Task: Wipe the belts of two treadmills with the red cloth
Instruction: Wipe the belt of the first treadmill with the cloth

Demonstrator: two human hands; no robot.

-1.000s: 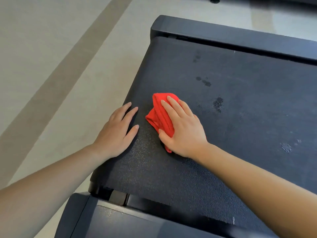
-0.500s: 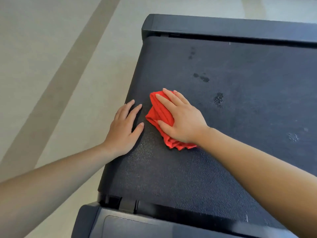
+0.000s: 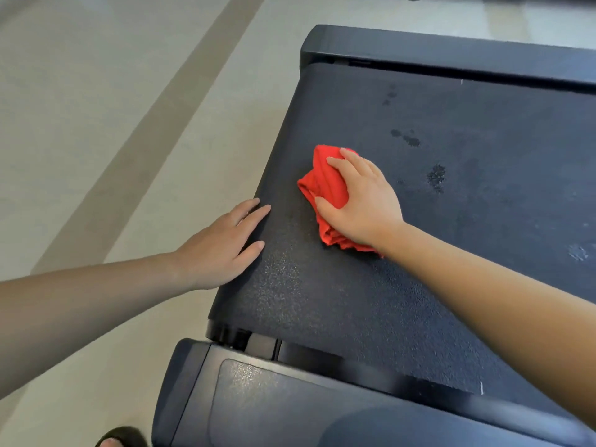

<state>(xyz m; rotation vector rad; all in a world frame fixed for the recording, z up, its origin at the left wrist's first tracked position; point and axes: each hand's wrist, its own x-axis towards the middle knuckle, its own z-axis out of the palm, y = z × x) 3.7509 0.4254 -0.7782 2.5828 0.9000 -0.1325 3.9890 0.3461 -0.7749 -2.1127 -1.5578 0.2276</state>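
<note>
**A:** where's the red cloth (image 3: 329,185) at?

**B:** bunched up on the treadmill belt (image 3: 451,253), close to its left edge. The right hand (image 3: 361,204) is on top, fingers together and curved over the wad, thumb hooked round its side.

**A:** and the other hand?

**B:** the left hand (image 3: 222,246) is flat on the belt's left edge, fingers straight. Dark spots (image 3: 436,179) just right of the cloth.

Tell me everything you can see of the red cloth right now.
The bright red cloth looks like soft ribbed fabric, bunched into a crumpled wad, with folds showing at its left and near edges. It lies on the left part of the black textured treadmill belt. The right hand covers much of it, fingers curved over the top, thumb at its side. The left hand rests on the belt nearby, not touching it.
</note>
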